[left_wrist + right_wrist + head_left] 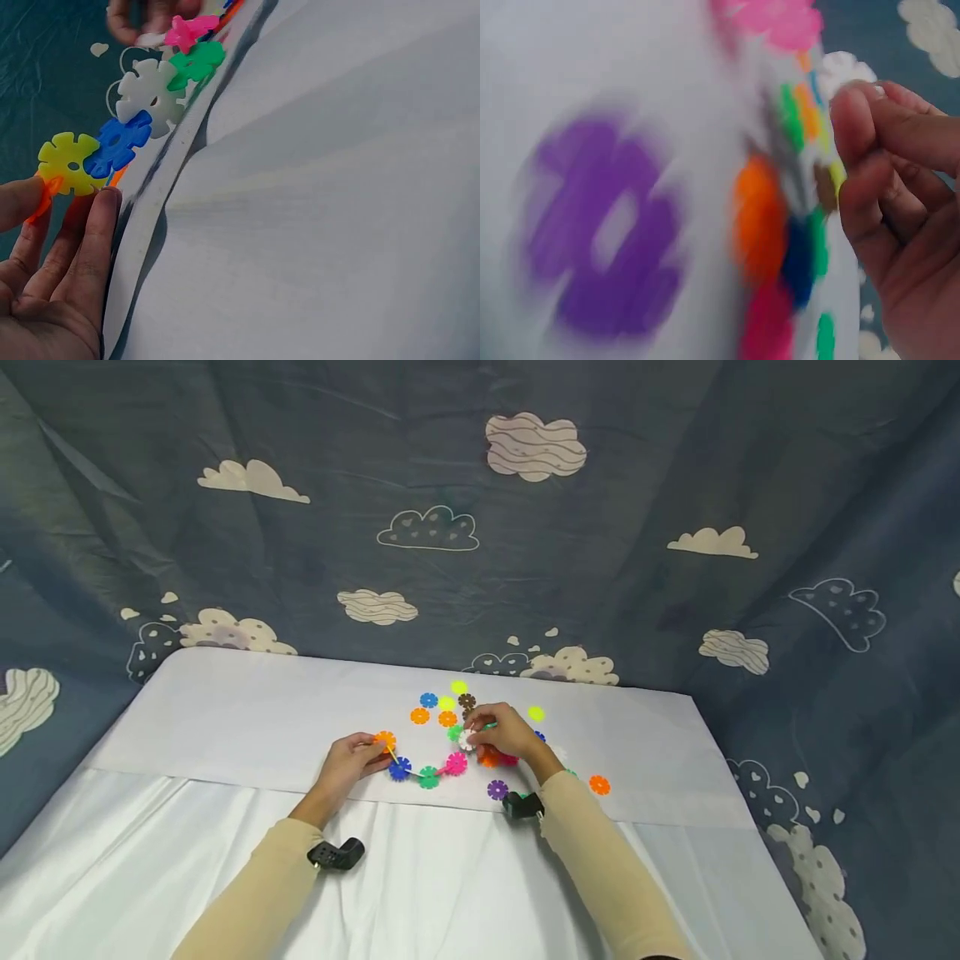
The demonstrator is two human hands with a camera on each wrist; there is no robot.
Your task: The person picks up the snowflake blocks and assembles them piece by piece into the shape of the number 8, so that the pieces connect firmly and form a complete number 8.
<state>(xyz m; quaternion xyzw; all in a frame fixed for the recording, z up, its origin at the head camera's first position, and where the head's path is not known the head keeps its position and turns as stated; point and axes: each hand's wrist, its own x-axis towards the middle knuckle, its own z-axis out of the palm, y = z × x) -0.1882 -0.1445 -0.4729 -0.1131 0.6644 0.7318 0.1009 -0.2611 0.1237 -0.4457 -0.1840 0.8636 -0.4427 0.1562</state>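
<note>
A chain of slotted plastic snowflake discs stretches between the two hands. My left hand (347,768) pinches the orange disc (386,741) at its left end between thumb and fingers. Following it in the left wrist view come a yellow disc (69,159), a blue disc (118,142), a white disc (148,96), a green disc (196,64) and a pink disc (187,31). My right hand (506,731) pinches another white disc (467,741) beside the pink one. In the right wrist view, that white disc (844,71) shows past the fingertips.
Loose discs lie around the right hand on the white-covered table (247,718), among them a purple disc (497,790), an orange disc (599,785), a brown disc (467,701) and a yellow disc (536,713). A dark cloud-patterned curtain (420,460) hangs behind.
</note>
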